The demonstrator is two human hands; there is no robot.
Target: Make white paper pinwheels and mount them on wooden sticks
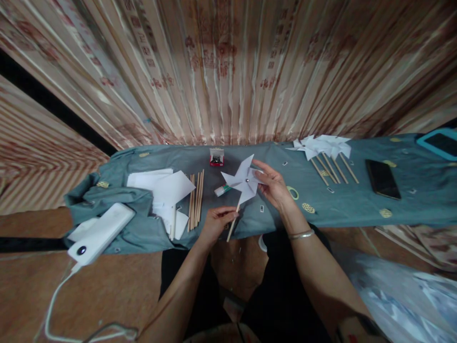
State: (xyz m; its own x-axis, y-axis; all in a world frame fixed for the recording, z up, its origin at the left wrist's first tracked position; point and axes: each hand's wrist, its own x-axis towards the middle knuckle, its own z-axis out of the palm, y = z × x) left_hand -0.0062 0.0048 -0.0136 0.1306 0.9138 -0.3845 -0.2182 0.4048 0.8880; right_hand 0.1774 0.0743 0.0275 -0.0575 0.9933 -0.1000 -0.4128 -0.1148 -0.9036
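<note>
We are facing a tall pinkish-beige curtain (221,95) that is falling in narrow vertical folds, its reddish-brown printed motifs running down between pale streaks. On the left, matching striped fabric (43,162) is hanging behind a slanting black bar (53,105), and a lower black bar (32,244) is jutting in from the edge. Below us, a grey-green cloth (342,212) is covering a long, narrow surface, showing scattered yellow ovals and bunching into creases at its left end. Brownish-orange flooring (21,290) is spreading underneath. Soft, dim light is reaching us, and shadow is deepening towards the curtain's upper right.
</note>
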